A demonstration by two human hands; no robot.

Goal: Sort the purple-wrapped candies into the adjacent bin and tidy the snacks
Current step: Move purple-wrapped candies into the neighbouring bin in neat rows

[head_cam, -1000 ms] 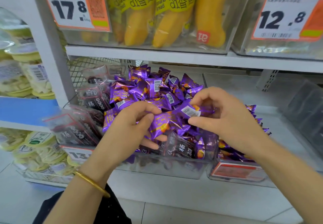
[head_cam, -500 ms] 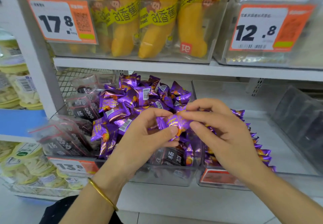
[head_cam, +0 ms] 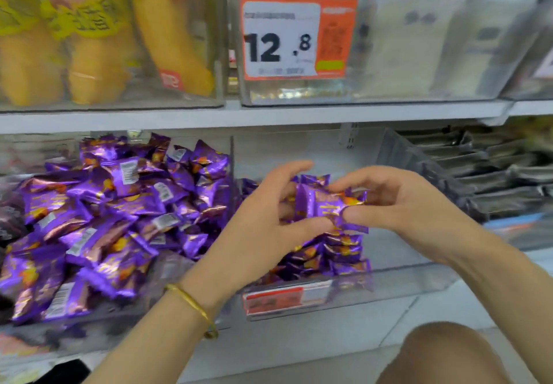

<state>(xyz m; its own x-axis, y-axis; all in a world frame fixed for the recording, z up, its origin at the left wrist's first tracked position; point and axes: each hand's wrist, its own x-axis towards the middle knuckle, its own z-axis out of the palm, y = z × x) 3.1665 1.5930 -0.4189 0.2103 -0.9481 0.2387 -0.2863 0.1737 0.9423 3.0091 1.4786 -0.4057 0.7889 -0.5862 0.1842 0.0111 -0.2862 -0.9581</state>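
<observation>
Centre frame: left hand [head_cam: 263, 225] and right hand [head_cam: 398, 204] share a grip, pinching two or three candies [head_cam: 320, 204] (blur hides the count) above the right bin [head_cam: 404, 282]; left bin [head_cam: 104, 326] heaped uncountably.

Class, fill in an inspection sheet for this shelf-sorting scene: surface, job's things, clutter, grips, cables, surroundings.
Surface: white lower shelf carrying clear bins.
Job's things: left bin heaped with purple candies; adjacent bin holds a smaller, neater stack.
Clutter: dark wrappers at the left bin's far left edge, blurred.
Grips: left hand and right hand both hold the held candies above the adjacent bin.
Cables: nothing seen.
Surroundings: price tag reading 12.8 and yellow snacks on the upper shelf; dark packs to the right; gold bangle on the left wrist.
</observation>
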